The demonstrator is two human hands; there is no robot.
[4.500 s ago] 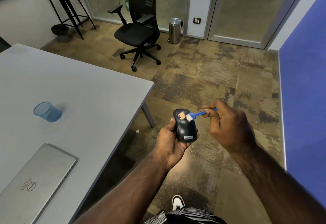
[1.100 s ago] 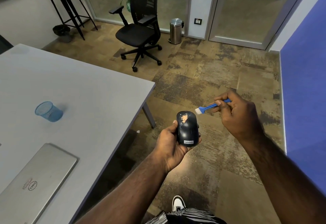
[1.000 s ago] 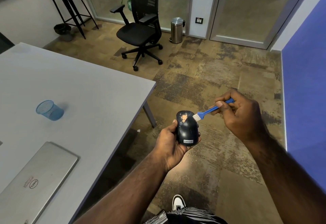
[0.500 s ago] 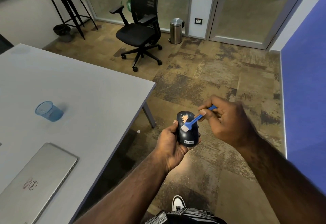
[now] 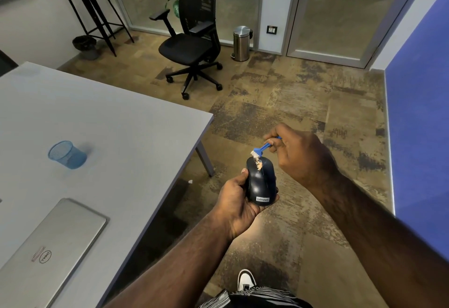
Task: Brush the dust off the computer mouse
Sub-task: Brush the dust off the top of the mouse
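A black computer mouse (image 5: 261, 182) with a Lenovo label rests in my left hand (image 5: 237, 199), held over the floor to the right of the table. A patch of tan dust (image 5: 258, 164) clings to the mouse's front end near the wheel. My right hand (image 5: 302, 153) pinches a small blue brush (image 5: 263, 148) by its handle. The white bristles touch the front tip of the mouse, just above the dust.
A grey table (image 5: 109, 123) fills the left, carrying a blue mesh cup (image 5: 66, 154) and a shut silver laptop (image 5: 46, 252). A black office chair (image 5: 193, 40), a steel bin (image 5: 241, 43) and a stool (image 5: 93, 14) stand farther off. A blue wall (image 5: 420, 113) runs along the right.
The brush has swept from the middle of the mouse up to its front tip. The dust now sits in a narrower streak near the front. My left hand has kept the mouse still.
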